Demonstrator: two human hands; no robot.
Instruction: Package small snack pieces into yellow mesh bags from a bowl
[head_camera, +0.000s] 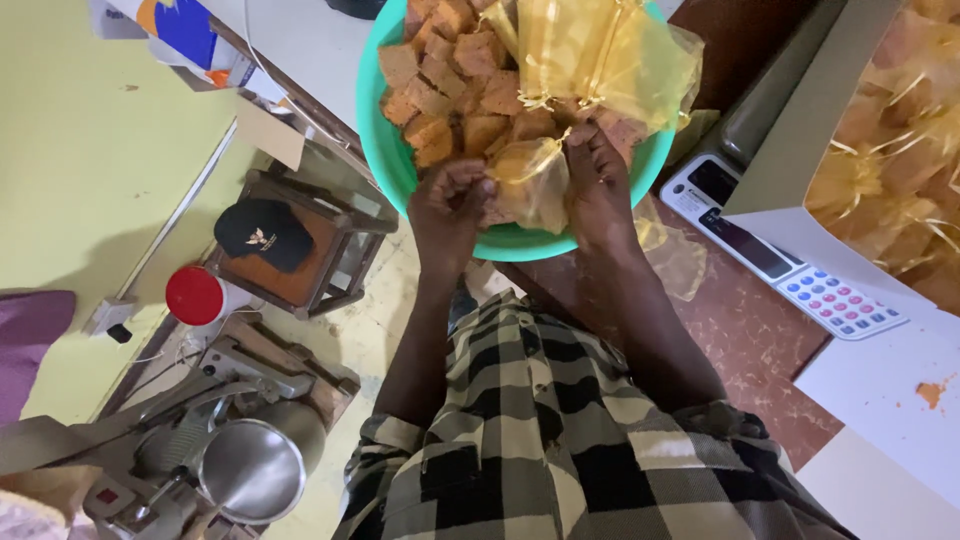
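One small yellow mesh pouch (530, 180) is held at the near rim of a green bowl (392, 160), a little above the middle of the frame, with a brown block seen through its fabric. The pouch is pinched at its left side by the curled fingers of the left hand (450, 205), and its right side is gripped by the right hand (598, 175), whose fingers are closed over the gathered top. One bowl is seen, filled with many brown cut blocks (440, 90), too many and too overlapped to be counted. At least two more empty yellow pouches (600, 50) are heaped on the blocks at the upper middle of the frame. The bowl's near edge is covered by both hands, and little open room is left between them. To the right, one white scale with a keypad (800, 280) is set on the reddish surface (750, 350), just beside the bowl. One box of filled yellow pouches (900, 170) is placed at the upper right. At the left, well apart, one black cap (262, 232) lies on a wooden stool (330, 280), with one red-lidded container (195, 296) beside it.
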